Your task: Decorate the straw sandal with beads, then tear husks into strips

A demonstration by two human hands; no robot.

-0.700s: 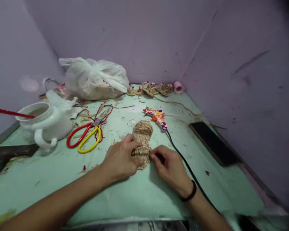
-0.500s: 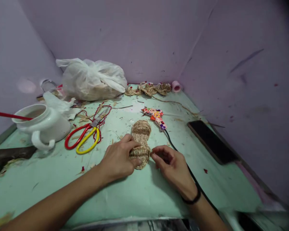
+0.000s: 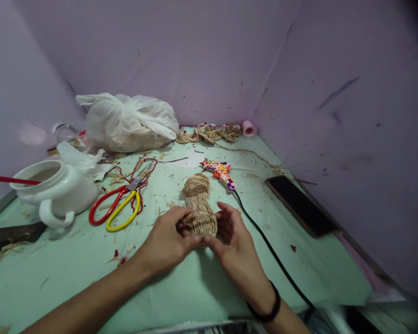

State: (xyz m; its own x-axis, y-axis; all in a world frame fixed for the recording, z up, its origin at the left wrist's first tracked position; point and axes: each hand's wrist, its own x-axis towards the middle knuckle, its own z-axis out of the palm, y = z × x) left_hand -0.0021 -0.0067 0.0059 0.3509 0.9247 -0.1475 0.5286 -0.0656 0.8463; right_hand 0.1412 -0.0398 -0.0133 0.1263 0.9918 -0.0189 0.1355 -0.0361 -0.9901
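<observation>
A small woven straw sole, shaped like a figure eight, lies on the green table. My left hand grips its near end from the left, fingers curled around the edge. My right hand holds the same near end from the right, thumb and fingers pinching the weave. A black band sits on my right wrist.
Red and yellow scissors lie to the left, beside a white jug. A patterned glue gun with a black cord lies beyond the sole. A dark phone rests at right. A plastic bag and straw pieces sit at the back.
Both hands have closed in around the near end of the sole. My right hand moved left and under it, and the sole's near end has lifted a little.
</observation>
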